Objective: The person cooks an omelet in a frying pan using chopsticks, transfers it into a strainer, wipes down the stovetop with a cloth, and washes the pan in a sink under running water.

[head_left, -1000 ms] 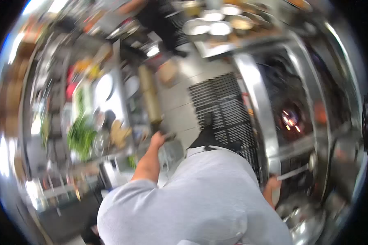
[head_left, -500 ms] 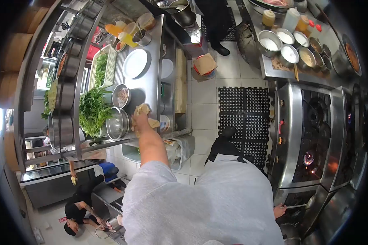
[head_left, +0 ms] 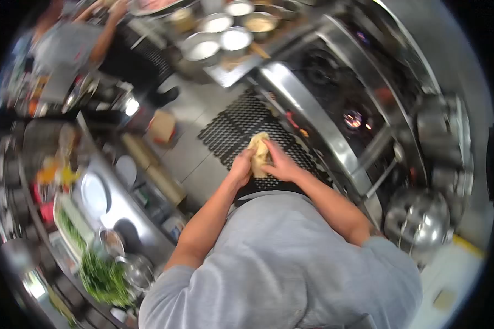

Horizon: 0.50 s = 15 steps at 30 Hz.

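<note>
A crumpled pale yellow cloth (head_left: 260,158) is held between my two hands in front of my waist, above the black floor mat. My left hand (head_left: 243,165) grips its left side. On the other side, my right hand (head_left: 280,163) has its fingers closed on the cloth. To the right, a long-handled ladle (head_left: 383,174) rests on the stove with no hand on it. Motion blurs the picture somewhat.
The stove (head_left: 302,104) has a lit burner (head_left: 353,119). Bowls of white contents (head_left: 236,38) stand beyond it. The left steel counter (head_left: 132,219) carries a white plate (head_left: 94,193) and leafy greens (head_left: 101,279). Another person (head_left: 71,46) stands at upper left.
My left hand has brought the cloth from the left counter to my front. My right hand has left the ladle handle and joined it on the cloth. My view has turned toward the stove.
</note>
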Each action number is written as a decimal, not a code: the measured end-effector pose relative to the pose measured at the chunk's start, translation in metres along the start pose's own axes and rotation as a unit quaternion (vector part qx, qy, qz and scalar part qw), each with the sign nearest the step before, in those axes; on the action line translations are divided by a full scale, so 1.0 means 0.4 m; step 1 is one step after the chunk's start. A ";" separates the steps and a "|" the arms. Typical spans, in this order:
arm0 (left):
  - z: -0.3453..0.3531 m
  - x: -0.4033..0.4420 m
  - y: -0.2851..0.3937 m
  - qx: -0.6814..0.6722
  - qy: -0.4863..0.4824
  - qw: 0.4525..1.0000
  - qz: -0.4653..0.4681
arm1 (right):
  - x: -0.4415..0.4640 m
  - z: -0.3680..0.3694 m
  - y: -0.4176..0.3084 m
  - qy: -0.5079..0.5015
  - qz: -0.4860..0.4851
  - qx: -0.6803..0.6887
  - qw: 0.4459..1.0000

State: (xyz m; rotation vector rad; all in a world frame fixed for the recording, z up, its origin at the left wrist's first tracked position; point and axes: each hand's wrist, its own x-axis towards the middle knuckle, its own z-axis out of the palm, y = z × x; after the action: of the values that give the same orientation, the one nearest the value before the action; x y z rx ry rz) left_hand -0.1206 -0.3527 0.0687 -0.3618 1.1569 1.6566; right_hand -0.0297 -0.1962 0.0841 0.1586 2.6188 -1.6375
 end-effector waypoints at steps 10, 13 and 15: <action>-0.269 -0.162 0.027 0.198 0.155 0.968 0.000 | 0.114 -0.254 0.284 0.285 0.106 -0.122 0.945; -0.377 -0.268 -0.008 0.226 0.232 0.946 -0.022 | 0.378 -0.330 0.258 0.223 0.131 -0.237 0.936; -0.334 -0.312 0.016 0.267 0.242 0.932 -0.031 | 0.524 -0.324 0.314 0.192 0.137 -0.408 0.882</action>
State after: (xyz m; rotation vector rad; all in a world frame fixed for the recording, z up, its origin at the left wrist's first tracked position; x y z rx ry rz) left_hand -0.1127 -0.5338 0.0948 -0.4607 1.8843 1.1560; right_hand -0.2220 -0.0125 0.0088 0.8195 3.1110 -0.3512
